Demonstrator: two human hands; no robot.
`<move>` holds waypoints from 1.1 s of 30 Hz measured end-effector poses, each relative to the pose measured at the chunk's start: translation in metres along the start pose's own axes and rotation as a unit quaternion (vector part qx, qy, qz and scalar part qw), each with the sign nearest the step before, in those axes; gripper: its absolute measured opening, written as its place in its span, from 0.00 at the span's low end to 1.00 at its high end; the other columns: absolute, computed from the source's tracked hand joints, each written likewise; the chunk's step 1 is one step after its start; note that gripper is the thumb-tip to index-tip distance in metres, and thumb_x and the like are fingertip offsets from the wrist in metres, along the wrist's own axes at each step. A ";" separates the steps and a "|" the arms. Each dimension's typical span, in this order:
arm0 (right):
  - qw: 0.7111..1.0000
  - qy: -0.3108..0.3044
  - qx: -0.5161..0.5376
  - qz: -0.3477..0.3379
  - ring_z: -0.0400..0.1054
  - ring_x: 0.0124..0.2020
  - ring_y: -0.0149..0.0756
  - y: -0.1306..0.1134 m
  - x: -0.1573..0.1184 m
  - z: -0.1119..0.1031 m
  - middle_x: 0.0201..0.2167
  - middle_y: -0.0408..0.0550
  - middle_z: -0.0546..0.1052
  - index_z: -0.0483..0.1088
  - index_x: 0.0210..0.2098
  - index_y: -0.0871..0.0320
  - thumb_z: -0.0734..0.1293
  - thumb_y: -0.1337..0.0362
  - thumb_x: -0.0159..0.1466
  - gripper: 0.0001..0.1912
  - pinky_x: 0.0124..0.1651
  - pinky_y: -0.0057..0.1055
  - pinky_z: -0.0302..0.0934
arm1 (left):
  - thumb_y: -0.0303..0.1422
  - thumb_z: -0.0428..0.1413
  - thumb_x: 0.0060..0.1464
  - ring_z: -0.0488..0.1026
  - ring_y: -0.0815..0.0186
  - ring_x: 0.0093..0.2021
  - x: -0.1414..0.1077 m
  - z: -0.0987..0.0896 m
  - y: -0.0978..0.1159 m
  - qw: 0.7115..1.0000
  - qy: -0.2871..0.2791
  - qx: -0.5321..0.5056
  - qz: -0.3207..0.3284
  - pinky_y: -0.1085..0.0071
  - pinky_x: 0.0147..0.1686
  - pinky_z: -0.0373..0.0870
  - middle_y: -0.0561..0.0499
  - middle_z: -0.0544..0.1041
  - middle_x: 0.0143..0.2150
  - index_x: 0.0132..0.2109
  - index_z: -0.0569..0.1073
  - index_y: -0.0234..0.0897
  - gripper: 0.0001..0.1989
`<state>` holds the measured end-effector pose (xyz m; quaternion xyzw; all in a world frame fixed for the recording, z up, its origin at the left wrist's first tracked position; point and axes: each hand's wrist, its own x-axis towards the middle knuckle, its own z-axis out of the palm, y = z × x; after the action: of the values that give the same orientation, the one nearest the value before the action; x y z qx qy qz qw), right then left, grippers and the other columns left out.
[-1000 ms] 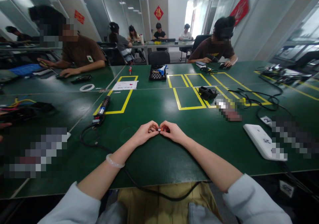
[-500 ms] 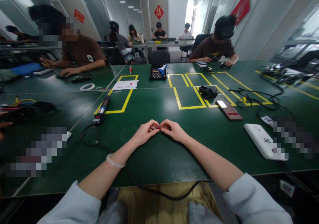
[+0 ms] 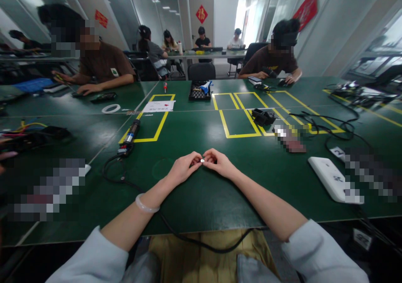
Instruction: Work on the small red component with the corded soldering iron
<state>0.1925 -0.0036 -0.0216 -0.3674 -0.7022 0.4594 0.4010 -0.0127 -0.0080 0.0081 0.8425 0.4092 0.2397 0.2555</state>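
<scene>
In front of me, over the green table [image 3: 201,203], my left hand [image 3: 186,166] and my right hand [image 3: 220,164] meet fingertip to fingertip. Both are closed in a pinch on a tiny shiny piece [image 3: 202,160], which shows as a bright silvery-white spot. It is too small to name, and the fingers cover most of it. Left of my hands lies a black cylindrical tool [image 3: 130,133] with a silver and blue middle. Its dark cable [image 3: 135,186] runs under my left forearm and over the table's front edge.
Yellow tape frames [image 3: 241,136] mark the table. Farther back lie a black tray [image 3: 195,94], a paper sheet [image 3: 158,106] and a black bracket-like part [image 3: 263,117]. On the right are a white power bank-like box [image 3: 329,178] and cables [image 3: 339,128]. Co-workers sit opposite.
The tiny piece between my fingertips showed red before and now shows a bright silvery face, so it seems to have been turned. My hands stay in nearly the same place.
</scene>
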 end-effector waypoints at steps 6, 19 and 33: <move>0.999 -0.003 -0.041 -0.007 0.64 0.29 0.27 -0.003 -0.001 -0.001 0.31 0.42 0.74 0.68 0.40 0.59 0.66 0.62 0.61 0.09 0.34 0.26 0.60 | 0.44 0.48 0.62 0.74 0.63 0.40 0.003 -0.008 0.004 1.000 -0.012 -0.003 -0.008 0.69 0.41 0.68 0.50 0.77 0.42 0.45 0.71 0.40 0.14; 0.999 -0.002 -0.044 0.013 0.63 0.28 0.27 -0.004 -0.001 -0.001 0.29 0.41 0.71 0.68 0.40 0.59 0.67 0.62 0.61 0.09 0.34 0.26 0.60 | 0.44 0.56 0.52 0.60 0.36 0.60 -0.033 -0.123 -0.130 0.839 0.304 0.306 -0.332 0.43 0.55 0.56 0.28 0.64 0.60 0.61 0.63 0.32 0.32; 0.998 -0.004 -0.063 0.024 0.61 0.26 0.28 -0.008 -0.001 -0.001 0.25 0.39 0.69 0.69 0.40 0.59 0.67 0.62 0.61 0.09 0.32 0.26 0.57 | 0.47 0.59 0.44 0.72 0.38 0.47 -0.042 -0.141 -0.158 0.845 0.228 0.251 -0.414 0.49 0.40 0.67 0.31 0.74 0.49 0.55 0.72 0.37 0.31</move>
<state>0.1925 -0.0063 -0.0140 -0.4071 -0.7224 0.4252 0.3629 -0.2116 0.0753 0.0074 0.5514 0.8131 0.1860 0.0102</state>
